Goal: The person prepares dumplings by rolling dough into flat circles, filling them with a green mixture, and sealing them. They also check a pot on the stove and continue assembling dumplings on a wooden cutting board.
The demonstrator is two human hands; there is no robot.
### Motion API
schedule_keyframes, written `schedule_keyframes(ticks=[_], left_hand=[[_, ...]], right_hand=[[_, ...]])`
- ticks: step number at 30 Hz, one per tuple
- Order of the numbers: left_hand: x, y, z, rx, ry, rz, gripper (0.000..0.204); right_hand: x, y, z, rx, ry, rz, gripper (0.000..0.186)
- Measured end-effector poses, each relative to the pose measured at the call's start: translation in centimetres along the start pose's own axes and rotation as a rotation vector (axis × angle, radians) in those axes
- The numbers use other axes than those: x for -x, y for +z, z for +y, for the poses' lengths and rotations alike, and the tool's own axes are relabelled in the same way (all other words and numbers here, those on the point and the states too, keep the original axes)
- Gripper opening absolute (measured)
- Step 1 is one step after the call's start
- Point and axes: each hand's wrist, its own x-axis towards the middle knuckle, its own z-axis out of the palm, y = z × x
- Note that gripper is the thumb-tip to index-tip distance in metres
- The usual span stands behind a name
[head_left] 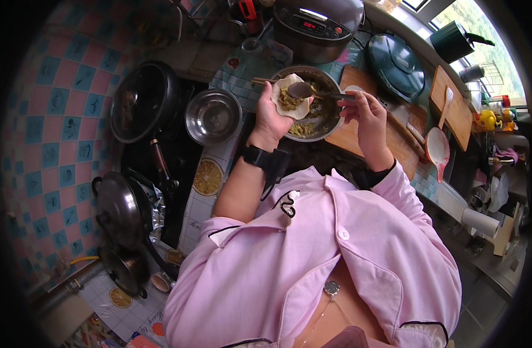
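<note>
A round pale dumpling wrapper (290,97) lies open, heaped with what looks like yellowish-green filling (289,100), under a spoon (312,91).

left hand (273,113) cupping wrapper (289,97), spoon (312,91) above

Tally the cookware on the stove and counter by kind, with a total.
Black pans or woks on the stove: 3
Empty steel bowl: 1
Bowl of filling, under the left hand with the dumpling wrapper: 1
Rice cooker: 1
Dark round lid: 1
Total: 7
</note>
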Motion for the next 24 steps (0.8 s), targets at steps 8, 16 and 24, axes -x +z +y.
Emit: schedule_keyframes(ticks=[8, 16, 24], left_hand=[[0.2, -0.5, 0.2, 0.001, 0.037, 0.037, 0.063], [1.0, -1.5, 1.9, -0.029, 0.104, 0.021, 0.062], [1.4, -0.5, 2.1, -0.008, 0.079, -0.01, 0.062]], right_hand=[[-1.8, -1.6, 1.4, -0.122, 0.141, -0.009, 0.028], [-3.2, -5.6, 7.9, 0.164, 0.358, 0.11, 0.026], [-2.3, -5.6, 10.1, 1.243, -0.125, 0.054, 0.027]])
